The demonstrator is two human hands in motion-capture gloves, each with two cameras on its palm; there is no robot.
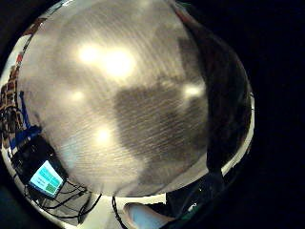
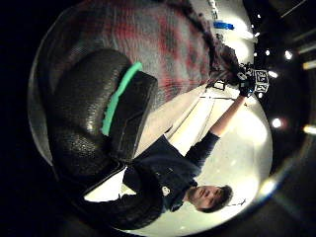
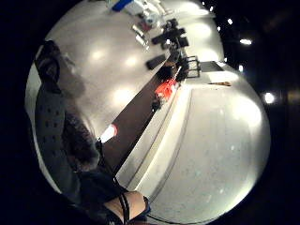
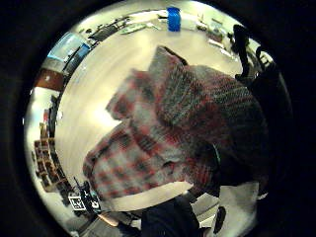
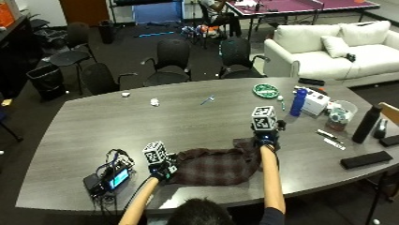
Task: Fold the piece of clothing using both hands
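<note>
A dark red and grey plaid garment (image 5: 215, 165) lies bunched on the grey table (image 5: 124, 131) near its front edge. My left hand (image 5: 163, 169) grips the garment's left end, low at the tabletop. My right hand (image 5: 268, 136) pinches the right end and holds it lifted above the table, so the cloth rises toward it. In the left thumb side view the plaid cloth (image 2: 163, 44) runs from my curled fingers (image 2: 94, 113) up to the right hand (image 2: 246, 83). In the right thumb side view the cloth (image 4: 163, 133) hangs in folds. Woven fabric (image 1: 124, 105) fills the left little finger side view.
A small device with a lit screen and cables (image 5: 111, 177) sits just left of my left hand. Far right stand a blue bottle (image 5: 299, 101), a white box (image 5: 316, 101), a black bottle (image 5: 365, 123) and a flat black case (image 5: 366, 159). A green plate (image 5: 266, 90) lies beyond.
</note>
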